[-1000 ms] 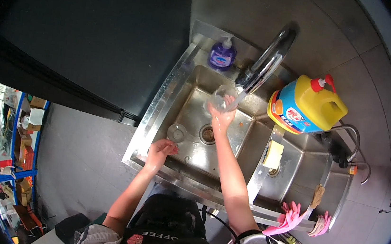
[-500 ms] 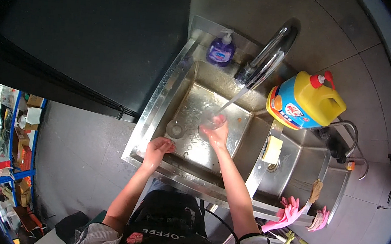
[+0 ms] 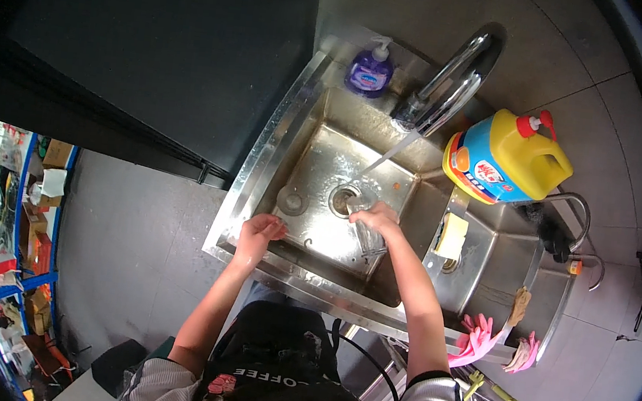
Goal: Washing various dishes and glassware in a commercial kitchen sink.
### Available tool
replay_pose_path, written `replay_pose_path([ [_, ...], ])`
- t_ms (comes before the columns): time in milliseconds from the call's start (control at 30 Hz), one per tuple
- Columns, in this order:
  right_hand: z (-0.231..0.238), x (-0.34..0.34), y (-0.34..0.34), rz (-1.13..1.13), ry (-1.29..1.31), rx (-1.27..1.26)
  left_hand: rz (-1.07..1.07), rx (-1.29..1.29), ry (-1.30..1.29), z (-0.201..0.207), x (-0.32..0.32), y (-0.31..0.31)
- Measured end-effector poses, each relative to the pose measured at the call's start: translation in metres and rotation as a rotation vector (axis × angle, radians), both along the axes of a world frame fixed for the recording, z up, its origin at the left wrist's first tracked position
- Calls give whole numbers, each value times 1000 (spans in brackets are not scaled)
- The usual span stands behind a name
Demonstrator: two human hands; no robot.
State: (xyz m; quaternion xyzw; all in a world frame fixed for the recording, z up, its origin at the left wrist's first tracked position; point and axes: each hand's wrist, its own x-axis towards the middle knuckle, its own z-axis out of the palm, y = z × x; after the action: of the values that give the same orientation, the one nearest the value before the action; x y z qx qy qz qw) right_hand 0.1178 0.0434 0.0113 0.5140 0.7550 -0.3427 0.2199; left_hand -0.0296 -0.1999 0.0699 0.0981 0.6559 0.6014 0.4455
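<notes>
My right hand (image 3: 378, 220) grips a clear cup (image 3: 369, 241) over the right part of the large sink basin (image 3: 325, 158). The cup is tilted, and its see-through outline is hard to follow. Water (image 3: 385, 159) runs from the chrome faucet (image 3: 452, 85) toward the drain (image 3: 343, 200), close to the cup. Above the basin's near left edge is my left hand (image 3: 259, 235), its fingers loosely bent and nothing visible in them. A second clear, round vessel (image 3: 292, 201) rests on the basin floor beyond that hand.
A purple pump bottle (image 3: 370, 71) stands behind the basin. The yellow detergent jug (image 3: 509, 158) is at the back right, and a yellow sponge (image 3: 452, 236) lies on the divider by the smaller basin (image 3: 490, 269). Pink gloves (image 3: 478, 342) hang over the front edge.
My right hand has moved right and slightly nearer with the cup, which has tipped over. The drain now shows. My left hand stays nearly in place.
</notes>
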Motion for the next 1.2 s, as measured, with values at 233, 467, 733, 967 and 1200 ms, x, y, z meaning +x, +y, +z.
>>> replay_pose_path([
  [233, 23, 11, -10, -132, -11, -343, 10, -20, 26, -1, -4, -4],
  [467, -54, 51, 4, -411, -10, -460, -19, -62, 14, -1, 2, 4],
  [733, -59, 70, -20, -600, 542, 138, -156, 42, 315, -5, -4, 69],
  [967, -39, 63, -28, -749, 739, 180, -253, 283, 799, 14, -20, 228],
  [1200, -61, 82, -31, -761, 822, 127, -479, 161, 1148, 8, -19, 317],
])
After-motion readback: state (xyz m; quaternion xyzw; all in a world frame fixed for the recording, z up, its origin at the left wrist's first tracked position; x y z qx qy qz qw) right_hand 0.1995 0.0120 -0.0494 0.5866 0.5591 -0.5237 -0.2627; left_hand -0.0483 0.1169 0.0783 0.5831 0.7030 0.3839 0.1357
